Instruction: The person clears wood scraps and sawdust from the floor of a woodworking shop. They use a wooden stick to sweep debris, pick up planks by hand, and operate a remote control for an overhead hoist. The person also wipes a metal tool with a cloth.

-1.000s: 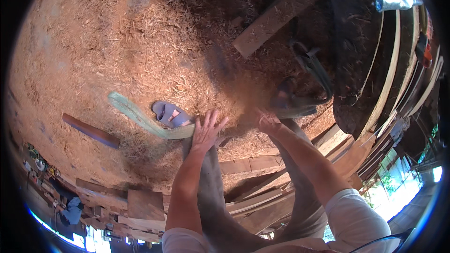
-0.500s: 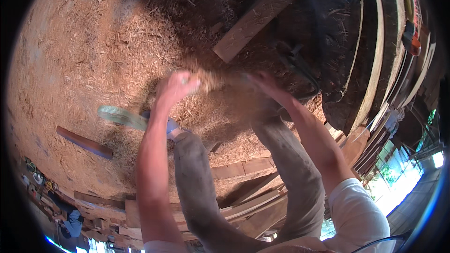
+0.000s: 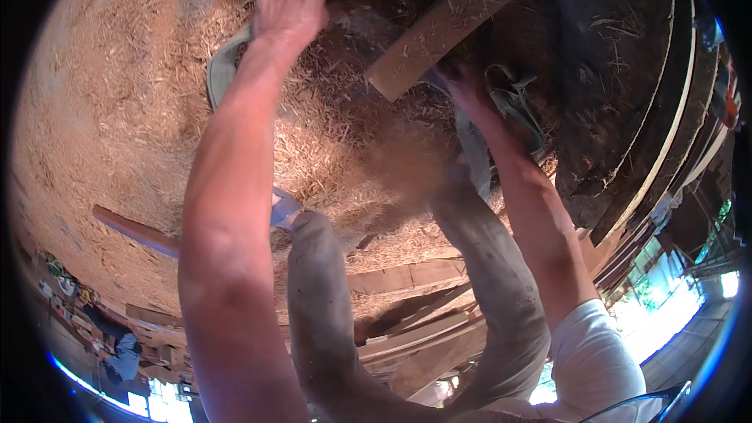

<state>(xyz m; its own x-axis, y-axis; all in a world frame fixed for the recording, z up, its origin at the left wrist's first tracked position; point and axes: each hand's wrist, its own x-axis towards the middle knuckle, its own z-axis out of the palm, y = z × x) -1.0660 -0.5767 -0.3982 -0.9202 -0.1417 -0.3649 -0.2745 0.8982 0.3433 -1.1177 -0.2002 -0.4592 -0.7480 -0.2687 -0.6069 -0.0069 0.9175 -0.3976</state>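
My left hand (image 3: 291, 12) is at the upper left, over the shavings, its fingers curled closed; what they hold, if anything, is hidden. Beside its wrist curves a pale green band (image 3: 222, 74), partly behind my forearm. In deep shadow to the right is my right hand (image 3: 464, 88), its fingers too dark and blurred to make out. It is close to the end of a wooden plank (image 3: 415, 55) and to dark green, strap-like material (image 3: 523, 106). Grey-green cloth (image 3: 473, 145) hangs beside my right forearm. Blurred brown dust (image 3: 407, 160) shows above my right knee.
Wood shavings (image 3: 141, 117) cover the ground. A short reddish wood strip (image 3: 133, 229) lies at the left. Boards (image 3: 415, 276) lie beneath my legs, and long slabs (image 3: 666, 141) curve along the right. A person in blue (image 3: 124, 356) is at the lower left.
My left hand has moved up and away from my knees. My right hand has moved slightly up and right. The pale green band has shifted up toward my left wrist.
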